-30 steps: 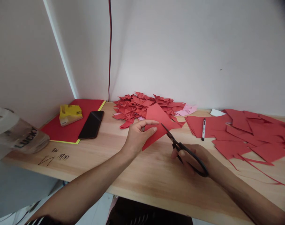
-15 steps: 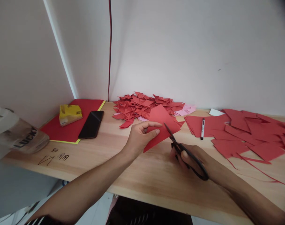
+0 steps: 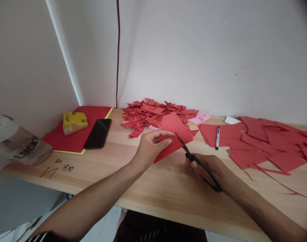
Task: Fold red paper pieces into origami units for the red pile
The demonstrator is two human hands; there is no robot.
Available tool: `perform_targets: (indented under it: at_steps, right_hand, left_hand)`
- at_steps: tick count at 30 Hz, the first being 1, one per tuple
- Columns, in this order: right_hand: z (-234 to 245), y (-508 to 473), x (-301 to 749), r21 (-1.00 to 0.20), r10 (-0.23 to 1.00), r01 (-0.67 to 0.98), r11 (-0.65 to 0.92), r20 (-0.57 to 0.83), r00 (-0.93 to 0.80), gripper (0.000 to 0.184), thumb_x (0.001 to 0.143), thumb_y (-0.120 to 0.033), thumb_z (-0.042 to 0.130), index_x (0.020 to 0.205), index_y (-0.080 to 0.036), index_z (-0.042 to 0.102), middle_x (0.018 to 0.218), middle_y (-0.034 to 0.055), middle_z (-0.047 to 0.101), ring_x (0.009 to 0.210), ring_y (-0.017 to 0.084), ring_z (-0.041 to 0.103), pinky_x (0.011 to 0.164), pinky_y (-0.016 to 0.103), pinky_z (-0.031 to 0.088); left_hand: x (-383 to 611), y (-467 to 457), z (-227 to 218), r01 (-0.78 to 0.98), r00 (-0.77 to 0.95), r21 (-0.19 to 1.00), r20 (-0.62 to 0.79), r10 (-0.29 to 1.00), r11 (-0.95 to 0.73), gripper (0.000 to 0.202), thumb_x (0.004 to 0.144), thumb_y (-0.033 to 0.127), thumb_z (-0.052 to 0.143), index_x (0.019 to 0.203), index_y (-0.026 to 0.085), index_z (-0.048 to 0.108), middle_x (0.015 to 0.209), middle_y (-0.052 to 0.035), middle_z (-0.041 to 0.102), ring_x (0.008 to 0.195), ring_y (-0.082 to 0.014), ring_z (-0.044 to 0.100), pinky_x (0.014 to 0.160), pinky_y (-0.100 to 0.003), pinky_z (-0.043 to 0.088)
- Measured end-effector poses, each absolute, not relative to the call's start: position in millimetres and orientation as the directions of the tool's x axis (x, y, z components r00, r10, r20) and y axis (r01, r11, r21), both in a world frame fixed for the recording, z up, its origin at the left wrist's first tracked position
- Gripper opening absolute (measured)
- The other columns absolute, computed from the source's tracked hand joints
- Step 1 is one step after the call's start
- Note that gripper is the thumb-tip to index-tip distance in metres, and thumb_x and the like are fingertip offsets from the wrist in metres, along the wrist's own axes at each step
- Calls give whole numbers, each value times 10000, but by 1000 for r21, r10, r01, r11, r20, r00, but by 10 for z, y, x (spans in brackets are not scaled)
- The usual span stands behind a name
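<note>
My left hand [image 3: 153, 144] pinches a sheet of red paper [image 3: 173, 126] between thumb and fingers, holding it tilted above the table. In my right hand [image 3: 206, 166] is a pair of black scissors [image 3: 202, 164], fingers wrapped round the handles. The blades lie over the right part of the paper, their tips close to my left fingertips. Whether the blades are fully closed is hard to make out. Directly behind the paper rises a heap of folded red paper pieces [image 3: 153, 112], with some pink ones among them.
Loose red sheets and thin strips [image 3: 269, 144] spread over the right side, with a marker pen [image 3: 217, 137] at their left. To the left lie a black phone [image 3: 98, 133], a yellow packet [image 3: 75, 122] on red sheets, and a cup lettered LUCKY [image 3: 33, 149].
The scissors have shifted slightly left over the paper and their handles look closer together. My left hand keeps its hold on the red sheet, nearly unmoved.
</note>
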State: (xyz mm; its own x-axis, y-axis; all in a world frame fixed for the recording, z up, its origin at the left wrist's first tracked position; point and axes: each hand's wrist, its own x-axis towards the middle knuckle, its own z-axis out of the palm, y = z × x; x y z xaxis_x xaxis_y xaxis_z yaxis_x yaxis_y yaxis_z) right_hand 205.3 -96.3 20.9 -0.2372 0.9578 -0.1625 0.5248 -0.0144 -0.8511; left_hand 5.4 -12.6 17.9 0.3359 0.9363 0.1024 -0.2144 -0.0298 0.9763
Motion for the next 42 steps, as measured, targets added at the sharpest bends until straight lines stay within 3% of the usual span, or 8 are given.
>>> perform_targets:
  at_steps: [10, 18, 28, 32, 42]
  right_hand:
    - [-37, -951, 2120, -852, 962, 518, -80, -202, -184, 382, 940, -523, 439, 879, -177, 590, 450, -44, 484, 383, 93, 413, 388, 209, 265]
    - [343, -1019, 2025, -835, 962, 545, 69, -90, -259, 415, 925, -570, 423, 776, -207, 561, 662, 34, 590, 601, 174, 534, 556, 301, 432]
    - [344, -1010, 1997, -841, 966, 540, 36, -109, -235, 440, 917, -585, 408, 699, -219, 519, 542, -6, 488, 493, 145, 440, 474, 291, 350]
    - [348, -1004, 1988, -838, 971, 545, 29, -106, -215, 417, 891, -561, 480, 662, -213, 477, 564, -2, 502, 506, 134, 441, 472, 280, 337]
    - [101, -984, 2079, -876, 977, 474, -87, -168, -131, 416, 905, -578, 444, 804, -195, 569, 485, -30, 486, 395, 107, 406, 395, 244, 284]
  left_hand:
    - [66, -127, 151, -227, 337, 974, 69, 939, 10, 236, 693, 242, 783, 919, 179, 754, 961, -52, 739, 793, -130, 651, 679, -215, 485]
    - [64, -142, 168, -154, 376, 988, 89, 922, -33, 236, 723, 238, 764, 953, 183, 757, 934, -47, 746, 768, -132, 652, 673, -219, 488]
    - [78, -194, 159, -125, 454, 992, 48, 890, 10, 249, 721, 246, 768, 964, 192, 760, 909, -33, 743, 729, -110, 630, 673, -213, 466]
    - [81, -190, 140, -131, 466, 991, 52, 883, 11, 261, 720, 258, 769, 974, 196, 760, 923, -37, 743, 732, -122, 632, 671, -226, 468]
    - [66, -184, 144, -144, 480, 989, 59, 875, 12, 281, 723, 277, 778, 989, 188, 760, 953, -54, 742, 796, -147, 651, 726, -244, 485]
